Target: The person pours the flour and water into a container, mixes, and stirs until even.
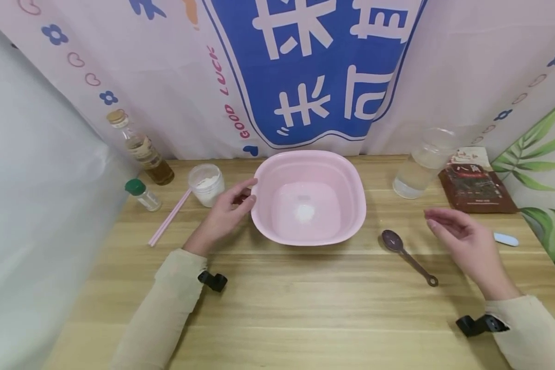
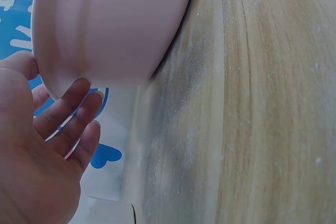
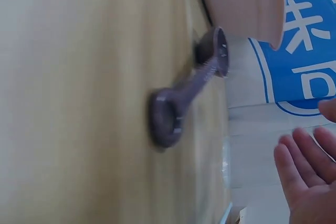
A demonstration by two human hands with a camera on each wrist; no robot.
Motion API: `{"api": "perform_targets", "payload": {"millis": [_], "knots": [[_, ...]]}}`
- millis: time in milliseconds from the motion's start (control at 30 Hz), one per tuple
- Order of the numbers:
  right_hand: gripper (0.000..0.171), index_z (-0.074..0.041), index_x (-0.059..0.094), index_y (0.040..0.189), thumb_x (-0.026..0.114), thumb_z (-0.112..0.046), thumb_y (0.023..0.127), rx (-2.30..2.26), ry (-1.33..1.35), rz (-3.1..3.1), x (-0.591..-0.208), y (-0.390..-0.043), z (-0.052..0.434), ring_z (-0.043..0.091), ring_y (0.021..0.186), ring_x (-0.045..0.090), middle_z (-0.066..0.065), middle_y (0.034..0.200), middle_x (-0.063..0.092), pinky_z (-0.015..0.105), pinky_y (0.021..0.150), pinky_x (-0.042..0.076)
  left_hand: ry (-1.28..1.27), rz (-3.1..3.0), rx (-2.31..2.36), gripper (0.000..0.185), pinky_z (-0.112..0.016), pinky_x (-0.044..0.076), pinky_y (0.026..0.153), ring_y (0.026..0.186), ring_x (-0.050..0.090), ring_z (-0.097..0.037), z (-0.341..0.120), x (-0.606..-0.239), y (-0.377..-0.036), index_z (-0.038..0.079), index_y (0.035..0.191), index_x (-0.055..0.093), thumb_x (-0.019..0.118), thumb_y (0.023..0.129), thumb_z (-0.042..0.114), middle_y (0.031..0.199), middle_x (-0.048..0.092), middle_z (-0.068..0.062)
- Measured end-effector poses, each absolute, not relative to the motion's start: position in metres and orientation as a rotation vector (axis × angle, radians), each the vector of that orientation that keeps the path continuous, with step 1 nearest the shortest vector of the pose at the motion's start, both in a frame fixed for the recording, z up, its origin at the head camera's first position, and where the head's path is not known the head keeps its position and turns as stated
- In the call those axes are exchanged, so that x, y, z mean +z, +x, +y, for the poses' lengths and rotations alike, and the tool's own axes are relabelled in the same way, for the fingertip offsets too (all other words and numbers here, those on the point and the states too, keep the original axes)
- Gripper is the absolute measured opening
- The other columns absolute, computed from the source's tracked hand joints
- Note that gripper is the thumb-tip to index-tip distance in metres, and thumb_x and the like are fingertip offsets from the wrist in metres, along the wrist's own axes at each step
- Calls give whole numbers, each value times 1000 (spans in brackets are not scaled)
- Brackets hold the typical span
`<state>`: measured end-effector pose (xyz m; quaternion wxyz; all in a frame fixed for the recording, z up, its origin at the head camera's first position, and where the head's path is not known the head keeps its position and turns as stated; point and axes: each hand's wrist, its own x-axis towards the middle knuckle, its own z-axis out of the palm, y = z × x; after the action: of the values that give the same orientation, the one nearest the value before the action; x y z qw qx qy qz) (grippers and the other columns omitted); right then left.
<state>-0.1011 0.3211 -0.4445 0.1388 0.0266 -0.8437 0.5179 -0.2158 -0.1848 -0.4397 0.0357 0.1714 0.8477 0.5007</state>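
Hands beside basin and spoon
Left hand (image 1: 226, 213), open, touches basin (image 1: 263, 216); right hand (image 1: 462, 239), open and empty, hovers right of spoon (image 1: 408, 257)

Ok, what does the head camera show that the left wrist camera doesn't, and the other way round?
Only the head view shows the right hand hovering open past the brown spoon, the water cup, the dark red packet, the flour jar, the pink chopsticks, the oil bottle and the white powder inside the basin. Only the left wrist view shows the fine powder dusting the table and the basin's underside up close. Both show the pink basin with the left hand at its side.
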Motion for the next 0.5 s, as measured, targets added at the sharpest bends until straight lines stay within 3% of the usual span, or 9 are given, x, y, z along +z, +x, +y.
{"api": "perform_targets", "payload": {"millis": [200,333,500], "knots": [[21,7,76,118,76,0,98,1278,128,-2612,-452,-81,323,-22,93,64,-41,103,67,1,78,51,528,2594,1551,50,-24,54,85,104,62,-27,-183,-438,-215,8,159,53,60,110,18,121,70,-21],[17,2,79,113,77,-1,97,1191,121,-2696,-457,-71,325,-20,87,62,-41,99,65,3,72,51,498,2594,1535,51,-24,55,85,106,62,-27,-184,-438,-214,11,160,52,60,110,21,123,70,-19],[14,-1,80,108,81,-2,94,1058,66,-2800,-468,-60,325,-10,73,55,-14,88,72,12,61,46,495,2595,1513,51,-25,55,87,108,62,-28,-184,-437,-214,13,161,51,60,111,23,124,70,-18]]}}
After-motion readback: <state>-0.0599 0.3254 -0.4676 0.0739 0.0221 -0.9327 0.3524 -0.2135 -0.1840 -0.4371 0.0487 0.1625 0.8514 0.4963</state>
